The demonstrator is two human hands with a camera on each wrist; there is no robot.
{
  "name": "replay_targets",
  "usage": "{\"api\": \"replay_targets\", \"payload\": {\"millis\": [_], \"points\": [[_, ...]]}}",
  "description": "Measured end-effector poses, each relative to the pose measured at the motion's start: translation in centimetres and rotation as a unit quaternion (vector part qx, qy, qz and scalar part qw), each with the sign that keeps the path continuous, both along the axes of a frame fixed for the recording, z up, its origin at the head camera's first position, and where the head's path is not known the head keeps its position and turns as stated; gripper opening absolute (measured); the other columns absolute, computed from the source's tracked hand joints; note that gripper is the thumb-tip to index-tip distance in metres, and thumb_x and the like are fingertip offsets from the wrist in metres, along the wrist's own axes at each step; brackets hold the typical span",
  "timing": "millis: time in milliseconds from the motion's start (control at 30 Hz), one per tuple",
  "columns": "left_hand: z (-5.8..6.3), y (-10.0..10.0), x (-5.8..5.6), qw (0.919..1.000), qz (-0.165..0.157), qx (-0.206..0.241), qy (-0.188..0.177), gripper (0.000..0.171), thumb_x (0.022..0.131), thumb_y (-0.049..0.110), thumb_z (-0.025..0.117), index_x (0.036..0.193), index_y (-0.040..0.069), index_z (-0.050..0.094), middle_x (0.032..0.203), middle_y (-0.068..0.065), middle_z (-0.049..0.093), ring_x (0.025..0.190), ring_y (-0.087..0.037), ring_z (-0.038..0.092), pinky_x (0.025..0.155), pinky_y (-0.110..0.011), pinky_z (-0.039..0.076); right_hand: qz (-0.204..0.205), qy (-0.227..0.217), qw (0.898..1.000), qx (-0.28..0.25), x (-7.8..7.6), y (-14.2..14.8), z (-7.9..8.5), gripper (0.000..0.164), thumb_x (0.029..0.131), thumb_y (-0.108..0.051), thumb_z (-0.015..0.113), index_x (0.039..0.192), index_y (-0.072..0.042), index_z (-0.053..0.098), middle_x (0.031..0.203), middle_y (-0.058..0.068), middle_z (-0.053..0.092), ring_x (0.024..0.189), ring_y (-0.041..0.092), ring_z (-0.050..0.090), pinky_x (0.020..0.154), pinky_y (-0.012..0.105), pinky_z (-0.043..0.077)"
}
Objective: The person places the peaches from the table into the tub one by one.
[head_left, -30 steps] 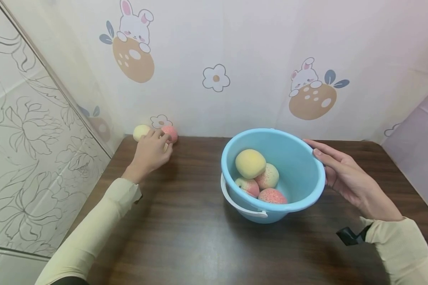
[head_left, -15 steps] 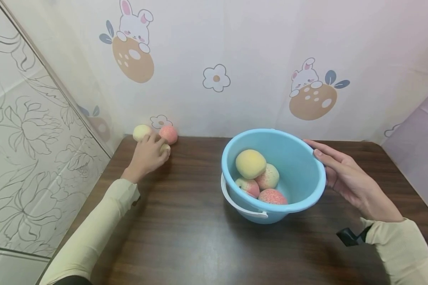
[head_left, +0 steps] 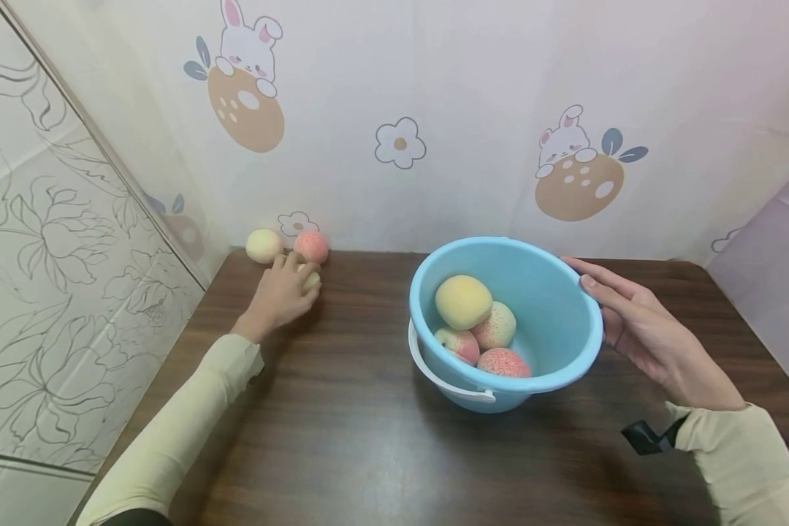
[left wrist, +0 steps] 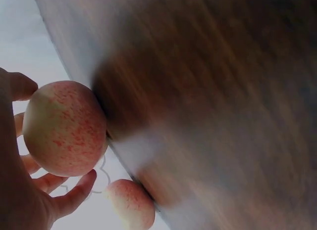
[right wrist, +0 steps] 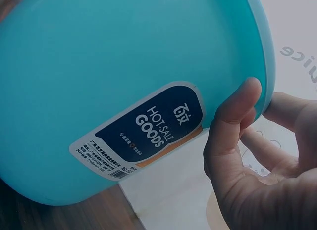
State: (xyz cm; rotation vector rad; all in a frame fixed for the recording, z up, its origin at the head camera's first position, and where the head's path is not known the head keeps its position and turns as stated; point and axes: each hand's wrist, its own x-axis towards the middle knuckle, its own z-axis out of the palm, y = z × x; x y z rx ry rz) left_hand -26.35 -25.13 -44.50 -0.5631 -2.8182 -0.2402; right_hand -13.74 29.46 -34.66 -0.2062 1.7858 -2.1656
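In the head view my left hand (head_left: 277,298) grips a peach (head_left: 310,280) at the far left of the table. The left wrist view shows that peach (left wrist: 65,128), pale with red speckles, with my fingers curled round it. Behind it lie a pale yellow peach (head_left: 264,246) and a pink peach (head_left: 312,247). My right hand (head_left: 651,336) holds the rim of a light blue bucket (head_left: 552,314) that is tilted toward me; the right wrist view shows thumb and fingers pinching the rim. Inside are several fruits, a yellow one (head_left: 463,302) on top.
A white handle (head_left: 443,383) hangs down the bucket's near left side. The brown wooden table (head_left: 342,438) ends at a wall with a bunny-print covering (head_left: 460,88). A panel with flower drawings (head_left: 52,307) borders the left side.
My left hand has taken hold of the near peach and shifted it slightly to the right, leaving the pale and pink peaches more visible. The right hand and bucket have hardly moved.
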Motion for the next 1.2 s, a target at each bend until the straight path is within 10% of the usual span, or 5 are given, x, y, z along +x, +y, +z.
{"api": "replay_targets", "payload": {"millis": [1200], "points": [[-0.9,2.5,-1.0,0.9934,-0.035,-0.078,0.077,0.024,0.096,0.032,0.061,0.098,0.008,0.063,0.101,-0.013,0.059,0.094,-0.038,0.060,0.076,-0.052,0.049,-0.003,0.001,1.000,0.004,-0.1,0.0,-0.2,0.043,0.111,-0.014,0.044,0.152,-0.025,0.053,0.133,-0.007,0.072,0.107,0.023,0.078,0.083,0.042,0.064]]}}
